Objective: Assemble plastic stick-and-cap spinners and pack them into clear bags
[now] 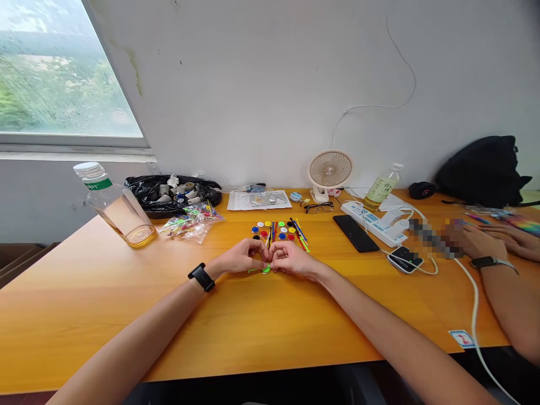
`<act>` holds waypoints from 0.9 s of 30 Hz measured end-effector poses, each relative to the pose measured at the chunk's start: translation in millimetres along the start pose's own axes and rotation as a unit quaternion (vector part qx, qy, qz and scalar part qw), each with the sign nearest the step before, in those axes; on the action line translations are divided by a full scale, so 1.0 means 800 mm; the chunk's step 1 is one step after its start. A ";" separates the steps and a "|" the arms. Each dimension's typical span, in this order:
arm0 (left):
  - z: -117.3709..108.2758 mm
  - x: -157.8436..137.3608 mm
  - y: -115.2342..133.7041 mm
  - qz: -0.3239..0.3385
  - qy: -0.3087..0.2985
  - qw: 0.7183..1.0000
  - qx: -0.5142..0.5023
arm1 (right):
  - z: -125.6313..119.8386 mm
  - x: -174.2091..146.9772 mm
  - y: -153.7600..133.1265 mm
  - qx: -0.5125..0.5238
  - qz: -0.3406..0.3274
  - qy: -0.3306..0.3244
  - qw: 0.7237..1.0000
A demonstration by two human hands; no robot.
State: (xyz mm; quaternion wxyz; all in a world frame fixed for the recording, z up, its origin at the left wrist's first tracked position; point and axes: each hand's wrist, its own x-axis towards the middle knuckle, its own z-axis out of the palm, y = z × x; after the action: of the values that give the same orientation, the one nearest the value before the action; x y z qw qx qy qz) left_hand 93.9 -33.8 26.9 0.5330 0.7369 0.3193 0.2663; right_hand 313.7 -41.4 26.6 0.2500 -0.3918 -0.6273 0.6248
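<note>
My left hand (240, 257) and my right hand (293, 260) meet over the table, thumbs and forefingers pinched close together. Between their fingertips is a small bright green plastic disc (266, 270), partly hidden by the fingers. A thin green strip (252, 270) shows under my left fingers. Just beyond the hands lie several round coloured discs (282, 224) in white, yellow, blue, red, green and black. Beside them are thin coloured plastic sticks (300, 233), some of them partly covered by my hands.
A large bottle (122, 214), a clear bag of coloured parts (194, 219) and a black plastic bag (141, 197) stand left. Behind are a fan (330, 171) and glasses (318, 208). Rightward lie a phone (355, 233), a power strip (375, 224), cables and a co-worker's hands (485, 242).
</note>
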 end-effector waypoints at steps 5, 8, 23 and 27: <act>0.007 -0.013 -0.009 0.023 0.072 0.996 0.038 | 0.007 -0.014 0.002 -0.030 -0.047 0.046 0.997; 0.007 -0.021 -0.011 0.033 0.114 0.992 0.047 | 0.009 -0.026 -0.002 -0.075 -0.079 0.111 0.988; 0.016 -0.026 0.001 0.019 0.132 0.984 0.116 | -0.004 -0.039 -0.018 -0.115 -0.048 0.213 0.969; 0.020 -0.029 0.003 0.017 0.129 0.984 0.125 | -0.005 -0.038 -0.016 -0.117 -0.045 0.195 0.973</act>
State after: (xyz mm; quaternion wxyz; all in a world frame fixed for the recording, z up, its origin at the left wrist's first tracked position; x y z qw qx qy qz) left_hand 91.4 -61.8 23.6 0.3861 0.7625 0.4037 0.3265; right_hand 331.7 -62.6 44.9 0.3479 -0.5037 -0.6526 0.4465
